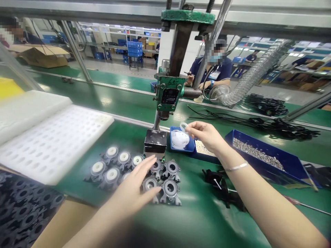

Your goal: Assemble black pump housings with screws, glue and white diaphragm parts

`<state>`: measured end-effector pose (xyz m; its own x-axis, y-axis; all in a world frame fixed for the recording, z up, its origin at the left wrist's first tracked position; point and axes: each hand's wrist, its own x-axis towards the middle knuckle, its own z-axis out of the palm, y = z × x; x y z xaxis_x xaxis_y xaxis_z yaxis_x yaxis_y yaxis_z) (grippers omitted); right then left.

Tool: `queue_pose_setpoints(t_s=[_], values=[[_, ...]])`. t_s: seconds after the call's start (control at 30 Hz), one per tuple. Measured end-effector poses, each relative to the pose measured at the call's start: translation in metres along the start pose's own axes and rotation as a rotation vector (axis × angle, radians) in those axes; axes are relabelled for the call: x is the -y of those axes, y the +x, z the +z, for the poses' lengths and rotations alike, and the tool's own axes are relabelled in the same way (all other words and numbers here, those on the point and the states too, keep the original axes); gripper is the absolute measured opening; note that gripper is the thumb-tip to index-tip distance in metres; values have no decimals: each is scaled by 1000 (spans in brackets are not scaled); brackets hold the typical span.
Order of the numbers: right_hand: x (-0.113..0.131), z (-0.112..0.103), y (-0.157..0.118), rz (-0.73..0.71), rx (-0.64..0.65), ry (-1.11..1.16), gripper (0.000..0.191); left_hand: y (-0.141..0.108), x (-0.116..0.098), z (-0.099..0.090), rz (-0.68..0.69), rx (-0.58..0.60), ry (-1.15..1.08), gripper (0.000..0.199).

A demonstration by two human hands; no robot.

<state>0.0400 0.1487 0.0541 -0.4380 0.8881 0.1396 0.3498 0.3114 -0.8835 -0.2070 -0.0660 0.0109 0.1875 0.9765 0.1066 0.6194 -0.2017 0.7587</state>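
Note:
My right hand (204, 133) pinches a thin white ring (182, 125) between thumb and fingertips, above a small blue bin (182, 150) of similar white rings (179, 138). My left hand (136, 181) is open, thumb apart from the fingers, hovering over rows of black housings with round openings and partly hiding some. Those on the right, such as one black housing (171, 189), show bare openings. On the left, several have a white round insert (112, 174) seated in the middle. Behind my left fingertips is the black block (155, 139) at the base of a green press (169, 91).
Right of the ring bin sit a tray of small pale parts (203, 148) and a long blue bin (289, 172) of metal screws. Black cabled parts (224, 189) and a screwdriver (307, 205) lie nearer. White foam trays (59, 141) are left. A masked co-worker (222, 65) sits opposite.

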Motion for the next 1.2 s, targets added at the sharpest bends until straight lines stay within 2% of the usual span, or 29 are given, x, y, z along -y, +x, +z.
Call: queue_pose_setpoints(t_s=[0.13, 0.2, 0.33, 0.4, 0.47, 0.6, 0.73, 0.83, 0.97, 1.07, 1.2], values=[[23, 39, -53, 47, 293, 216, 50, 21, -10, 15, 18, -166, -286, 71], [28, 58, -74, 74, 417, 279, 44, 31, -11, 22, 54, -209, -342, 63], [35, 79, -93, 66, 518, 297, 41, 38, -4, 29, 158, -320, -164, 28], [37, 82, -94, 65, 579, 295, 41, 35, 0, 30, 235, -386, -29, 21], [38, 83, -94, 62, 619, 306, 44, 32, 4, 30, 316, -452, 73, 21], [36, 89, -94, 136, 583, 427, 46, 26, 6, 29, 449, -566, 294, 23], [33, 95, -96, 255, 602, 559, 45, 23, 8, 28, 505, -597, 448, 24], [33, 96, -96, 271, 571, 562, 46, 21, 12, 28, 515, -583, 459, 26], [31, 95, -91, 273, 476, 526, 51, 17, 19, 26, 481, -518, 315, 30], [25, 95, -84, 239, 416, 420, 52, 10, 26, 21, 418, -522, 198, 30], [7, 101, -69, 17, 280, -23, 46, -4, 35, 6, 248, -597, -10, 27]])
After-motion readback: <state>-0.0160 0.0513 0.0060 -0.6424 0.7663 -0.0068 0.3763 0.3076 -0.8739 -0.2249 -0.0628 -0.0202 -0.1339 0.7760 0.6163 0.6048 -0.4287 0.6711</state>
